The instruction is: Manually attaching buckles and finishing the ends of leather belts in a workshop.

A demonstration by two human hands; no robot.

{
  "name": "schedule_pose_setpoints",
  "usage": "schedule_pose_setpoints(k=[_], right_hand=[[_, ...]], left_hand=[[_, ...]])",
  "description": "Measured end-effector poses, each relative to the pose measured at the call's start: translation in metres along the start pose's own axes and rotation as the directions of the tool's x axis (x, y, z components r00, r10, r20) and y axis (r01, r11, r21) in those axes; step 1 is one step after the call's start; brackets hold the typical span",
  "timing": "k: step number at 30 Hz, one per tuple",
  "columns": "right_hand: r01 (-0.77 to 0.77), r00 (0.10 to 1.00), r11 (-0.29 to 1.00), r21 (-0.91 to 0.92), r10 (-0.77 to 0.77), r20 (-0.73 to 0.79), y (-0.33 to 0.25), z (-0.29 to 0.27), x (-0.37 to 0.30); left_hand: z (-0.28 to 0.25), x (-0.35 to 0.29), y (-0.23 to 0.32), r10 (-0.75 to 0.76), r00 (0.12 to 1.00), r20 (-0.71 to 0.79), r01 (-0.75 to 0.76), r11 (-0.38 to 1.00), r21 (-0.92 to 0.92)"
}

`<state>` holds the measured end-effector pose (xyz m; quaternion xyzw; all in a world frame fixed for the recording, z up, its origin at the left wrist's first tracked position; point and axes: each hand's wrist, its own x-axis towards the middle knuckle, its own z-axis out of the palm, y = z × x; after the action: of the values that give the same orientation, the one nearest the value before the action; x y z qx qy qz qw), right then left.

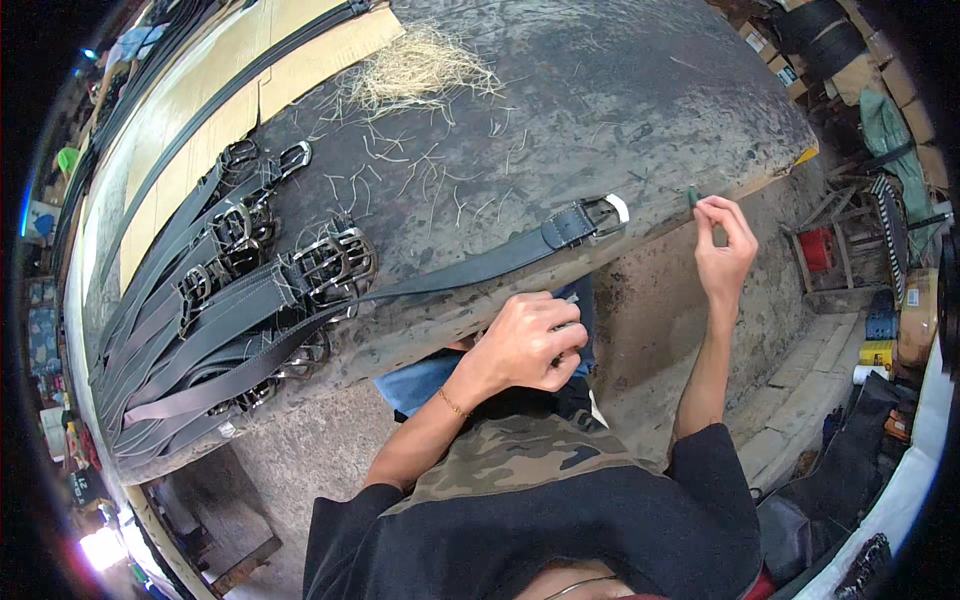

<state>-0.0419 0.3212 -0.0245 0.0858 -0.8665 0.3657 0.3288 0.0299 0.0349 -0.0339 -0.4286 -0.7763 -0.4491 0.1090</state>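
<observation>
A dark leather belt (470,265) lies along the near edge of the worktable, its silver buckle (612,212) toward the right. Just below that edge, in front of my body, my left hand (535,342) is closed. A small grey tip shows past its fingers, but what they hold is hidden. Over the table's edge to the right of the buckle, my right hand (724,248) pinches thumb and fingers together. At those fingertips is a small dark green piece (692,196), too small to name. Neither hand touches the belt.
Many buckled belts (230,300) lie heaped on the table's left. Pale cut thread ends (425,72) form a pile at the far side, with loose strands nearer. Belt strips rest on cardboard (325,55) at the far left. A wooden stool frame (835,240) stands at right.
</observation>
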Motion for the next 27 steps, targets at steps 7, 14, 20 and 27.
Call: schedule_pose_setpoints(k=[7,14,20,27], right_hand=[[-0.421,0.842,0.444,0.791,0.516,0.158,0.045,-0.005,0.005],[-0.517,0.836,0.813,0.268,0.547,-0.046,0.025,-0.004,0.017],[-0.385,0.905,0.738,0.554,0.418,0.072,-0.041,0.043,0.023],[-0.244,0.963,0.665,0.706,0.251,0.097,-0.095,0.09,0.026]], left_hand=[[-0.005,0.003,0.014,-0.056,0.993,-0.104,0.057,0.998,0.009],[-0.039,0.035,0.038,-0.362,0.88,-0.307,0.474,0.689,0.548],[-0.043,0.038,0.015,-0.352,0.919,-0.18,0.355,0.537,0.766],[-0.054,0.053,0.029,-0.24,0.946,-0.219,0.324,0.656,0.682]])
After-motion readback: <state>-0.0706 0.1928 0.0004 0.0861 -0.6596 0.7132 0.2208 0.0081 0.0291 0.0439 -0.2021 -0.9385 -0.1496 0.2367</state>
